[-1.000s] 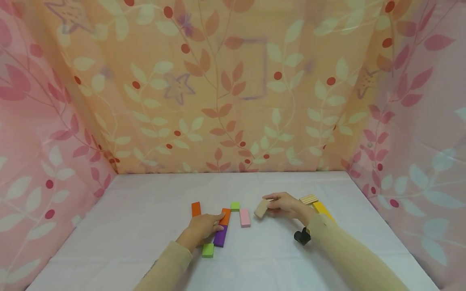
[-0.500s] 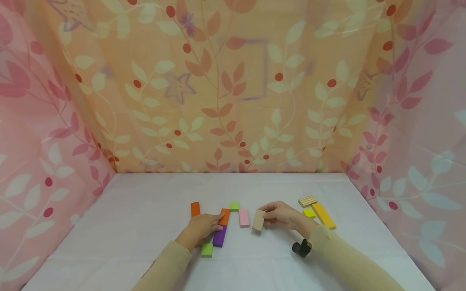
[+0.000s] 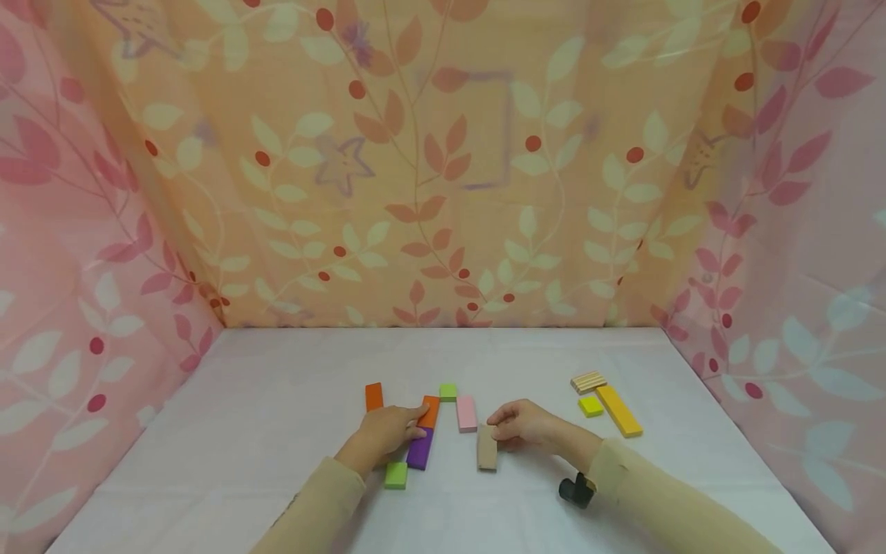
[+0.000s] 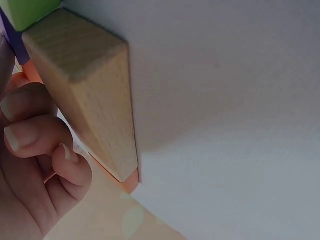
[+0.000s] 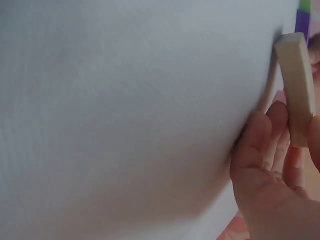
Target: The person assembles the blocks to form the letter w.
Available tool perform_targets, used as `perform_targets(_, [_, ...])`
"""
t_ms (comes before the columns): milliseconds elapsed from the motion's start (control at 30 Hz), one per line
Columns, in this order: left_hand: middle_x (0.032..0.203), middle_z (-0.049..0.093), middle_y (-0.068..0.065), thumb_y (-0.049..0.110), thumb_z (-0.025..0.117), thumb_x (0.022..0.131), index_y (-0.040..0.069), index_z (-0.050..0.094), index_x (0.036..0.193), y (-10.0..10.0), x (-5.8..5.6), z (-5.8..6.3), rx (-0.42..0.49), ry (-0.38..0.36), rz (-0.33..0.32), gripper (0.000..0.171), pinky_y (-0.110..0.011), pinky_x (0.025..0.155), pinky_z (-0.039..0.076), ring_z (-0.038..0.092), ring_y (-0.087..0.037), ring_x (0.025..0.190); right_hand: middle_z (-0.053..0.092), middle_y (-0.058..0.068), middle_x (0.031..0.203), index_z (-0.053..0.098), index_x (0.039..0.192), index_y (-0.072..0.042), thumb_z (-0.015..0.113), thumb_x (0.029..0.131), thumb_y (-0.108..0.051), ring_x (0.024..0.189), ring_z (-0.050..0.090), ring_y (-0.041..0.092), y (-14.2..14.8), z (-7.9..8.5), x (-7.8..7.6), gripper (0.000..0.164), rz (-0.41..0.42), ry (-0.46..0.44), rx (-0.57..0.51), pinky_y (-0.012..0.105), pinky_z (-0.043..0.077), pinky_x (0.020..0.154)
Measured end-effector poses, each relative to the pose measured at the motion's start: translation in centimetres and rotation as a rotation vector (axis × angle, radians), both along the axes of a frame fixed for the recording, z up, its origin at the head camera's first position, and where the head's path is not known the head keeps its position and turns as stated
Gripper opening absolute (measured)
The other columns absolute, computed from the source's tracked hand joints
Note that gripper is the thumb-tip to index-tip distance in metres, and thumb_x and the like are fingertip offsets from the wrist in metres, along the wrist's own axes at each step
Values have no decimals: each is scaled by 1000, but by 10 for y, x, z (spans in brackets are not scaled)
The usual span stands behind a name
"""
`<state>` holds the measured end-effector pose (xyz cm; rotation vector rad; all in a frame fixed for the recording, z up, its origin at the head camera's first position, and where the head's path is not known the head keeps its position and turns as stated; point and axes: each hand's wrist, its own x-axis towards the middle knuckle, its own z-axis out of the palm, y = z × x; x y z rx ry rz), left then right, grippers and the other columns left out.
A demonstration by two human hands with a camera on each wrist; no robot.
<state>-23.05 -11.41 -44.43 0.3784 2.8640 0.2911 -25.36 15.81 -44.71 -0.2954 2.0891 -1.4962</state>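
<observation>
In the head view, my right hand (image 3: 529,429) pinches a plain wooden block (image 3: 487,448) between thumb and fingers. That block is tilted in the right wrist view, just right of the pink block (image 3: 467,413). My left hand (image 3: 386,432) reaches over the left group, index finger on an orange block (image 3: 430,412) and thumb at the purple block (image 3: 419,448) joined end to end with it. Its other fingers curl beside another plain wooden block (image 4: 102,100), mostly hidden under the hand in the head view. A green block (image 3: 396,475) touches the near end of this row.
Another orange block (image 3: 374,396) lies beyond my left hand. A small green block (image 3: 448,392) sits by the pink block's far end. Farther right are a yellow block (image 3: 619,412), a small bright yellow block (image 3: 591,406) and a striped wooden piece (image 3: 588,382). Patterned curtains (image 3: 443,231) surround the white table (image 3: 277,362).
My right hand has brought the plain wooden block nearer to me and slightly left, turning it more lengthwise. The left hand has stayed on the orange and purple blocks.
</observation>
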Motion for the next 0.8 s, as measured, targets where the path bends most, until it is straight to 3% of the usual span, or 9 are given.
perform_targets(200, [130,61,-11,45,60,92,20,51,143,1,0,0,-2,-6,2,57,-47,99,44,55,-31,121,66,1,94,69,107,0,71,86,-3,77,53,14,-3,-5,6,22,136,183,104,25,47,64])
perform_targets(367, [130,61,-11,44,61,92,19,52,142,1,-1,1,0,-11,-6,57,-46,99,45,56,-32,120,57,4,94,67,118,-2,80,80,-10,84,48,18,0,-8,17,42,196,370,210,26,44,70])
perform_targets(533, [130,61,-12,43,61,92,19,52,142,1,-1,1,14,-11,2,56,-47,99,44,55,-32,121,49,2,88,61,129,-1,84,75,-15,81,44,17,5,-10,27,60,232,448,276,25,39,68])
perform_targets(800, [129,61,-13,42,62,92,20,52,142,1,0,2,25,-19,16,56,-48,98,45,55,-33,121,44,0,78,62,129,-2,83,76,-18,72,39,12,1,-11,28,60,283,520,306,22,33,60])
